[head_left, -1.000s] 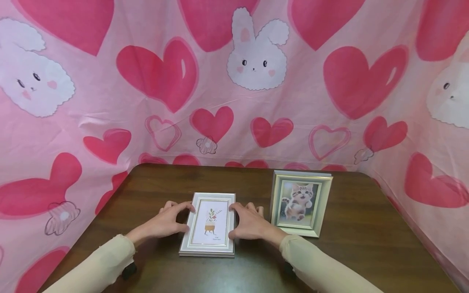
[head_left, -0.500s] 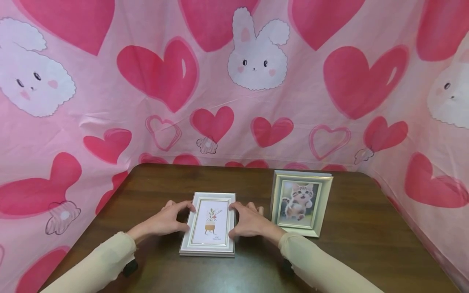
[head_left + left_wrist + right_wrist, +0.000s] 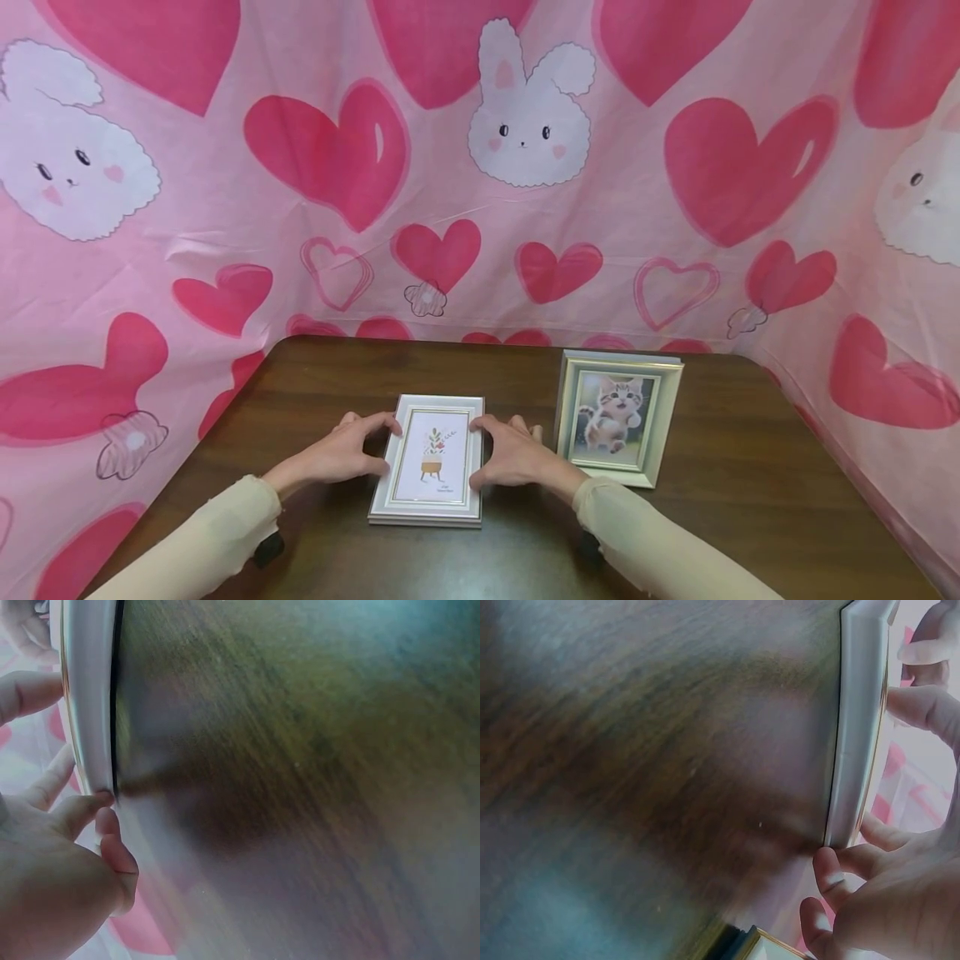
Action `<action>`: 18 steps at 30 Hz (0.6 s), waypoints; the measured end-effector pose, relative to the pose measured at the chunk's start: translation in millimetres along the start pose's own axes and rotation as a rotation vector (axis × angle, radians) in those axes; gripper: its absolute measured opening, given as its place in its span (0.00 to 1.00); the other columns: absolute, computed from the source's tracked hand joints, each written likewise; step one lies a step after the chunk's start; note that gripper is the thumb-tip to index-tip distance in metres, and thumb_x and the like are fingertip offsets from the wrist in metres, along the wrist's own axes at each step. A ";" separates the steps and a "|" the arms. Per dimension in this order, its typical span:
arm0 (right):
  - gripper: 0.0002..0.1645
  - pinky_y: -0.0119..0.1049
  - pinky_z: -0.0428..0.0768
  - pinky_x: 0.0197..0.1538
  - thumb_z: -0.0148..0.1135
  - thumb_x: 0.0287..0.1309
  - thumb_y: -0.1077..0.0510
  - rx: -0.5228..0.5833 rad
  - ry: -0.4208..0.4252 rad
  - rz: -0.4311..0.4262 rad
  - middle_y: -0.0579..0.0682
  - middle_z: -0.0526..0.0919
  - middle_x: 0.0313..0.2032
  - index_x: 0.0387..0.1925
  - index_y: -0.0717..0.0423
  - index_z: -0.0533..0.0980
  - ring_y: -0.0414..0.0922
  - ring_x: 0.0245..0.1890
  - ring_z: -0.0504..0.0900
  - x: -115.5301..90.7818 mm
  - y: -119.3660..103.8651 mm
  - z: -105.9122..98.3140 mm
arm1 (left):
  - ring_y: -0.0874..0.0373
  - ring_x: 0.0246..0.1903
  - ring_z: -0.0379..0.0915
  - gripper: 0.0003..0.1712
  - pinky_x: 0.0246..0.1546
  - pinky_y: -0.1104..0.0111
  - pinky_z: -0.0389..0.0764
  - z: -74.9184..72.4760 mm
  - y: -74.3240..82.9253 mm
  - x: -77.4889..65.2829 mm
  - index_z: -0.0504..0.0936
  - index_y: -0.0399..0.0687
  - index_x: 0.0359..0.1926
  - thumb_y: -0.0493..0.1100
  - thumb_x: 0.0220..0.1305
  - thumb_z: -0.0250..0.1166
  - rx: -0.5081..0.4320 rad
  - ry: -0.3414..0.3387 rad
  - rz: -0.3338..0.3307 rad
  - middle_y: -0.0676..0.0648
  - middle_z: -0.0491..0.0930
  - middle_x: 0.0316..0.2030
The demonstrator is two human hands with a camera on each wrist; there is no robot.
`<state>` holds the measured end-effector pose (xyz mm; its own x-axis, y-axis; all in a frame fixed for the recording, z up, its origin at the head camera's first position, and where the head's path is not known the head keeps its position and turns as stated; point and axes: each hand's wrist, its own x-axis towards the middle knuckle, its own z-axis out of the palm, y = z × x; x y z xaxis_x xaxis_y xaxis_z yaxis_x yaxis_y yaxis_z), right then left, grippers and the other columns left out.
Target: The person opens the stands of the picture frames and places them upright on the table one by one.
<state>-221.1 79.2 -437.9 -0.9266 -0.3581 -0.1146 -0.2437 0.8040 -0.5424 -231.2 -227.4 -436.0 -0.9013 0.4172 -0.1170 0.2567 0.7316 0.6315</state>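
Observation:
A white picture frame (image 3: 438, 460) with a plant drawing lies face up on the brown table. My left hand (image 3: 333, 452) holds its left edge, thumb near the lower part and index finger near the upper part. On the opposite edge, my right hand (image 3: 517, 454) has a matching hold with thumb and index finger. The left wrist view shows fingertips against the frame's side (image 3: 88, 690), with the other fingers curled by its end. In the right wrist view, fingertips also touch the frame's side wall (image 3: 855, 727). The drawing is fully visible between the hands.
A second, pale green-and-gold frame (image 3: 618, 417) with a kitten picture stands upright, leaning back slightly, right of my right hand. Its corner (image 3: 769, 949) shows in the right wrist view. The wooden table (image 3: 750, 500) ends at a pink curtain (image 3: 562, 217) with hearts and rabbits.

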 end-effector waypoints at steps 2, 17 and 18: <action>0.48 0.59 0.60 0.55 0.82 0.34 0.43 0.004 0.000 0.002 0.51 0.82 0.51 0.62 0.43 0.76 0.52 0.51 0.68 -0.3 0.3 0.3 | 0.47 0.53 0.61 0.31 0.46 0.53 0.70 0.2 -0.2 0.5 0.79 0.59 0.57 0.46 0.52 0.81 0.001 0.003 0.006 0.44 0.76 0.60; 0.46 0.58 0.61 0.54 0.82 0.35 0.44 0.036 0.005 -0.013 0.51 0.82 0.50 0.61 0.44 0.76 0.52 0.51 0.68 -0.4 2.4 0.9 | 0.47 0.53 0.61 0.29 0.46 0.53 0.69 1.4 -2.3 2.8 0.80 0.58 0.56 0.45 0.52 0.80 0.006 0.020 0.030 0.42 0.76 0.64; 0.46 0.58 0.61 0.54 0.82 0.35 0.44 0.039 0.003 -0.014 0.51 0.82 0.50 0.62 0.44 0.76 0.52 0.51 0.68 -0.4 2.3 1.0 | 0.47 0.53 0.61 0.29 0.46 0.53 0.69 1.5 -2.0 2.6 0.80 0.58 0.56 0.45 0.52 0.80 0.005 0.021 0.030 0.42 0.76 0.64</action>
<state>-221.0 80.7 -439.9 -0.9241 -0.3675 -0.1045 -0.2451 0.7802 -0.5755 -233.5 -227.1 -438.7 -0.9000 0.4281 -0.0820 0.2857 0.7215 0.6307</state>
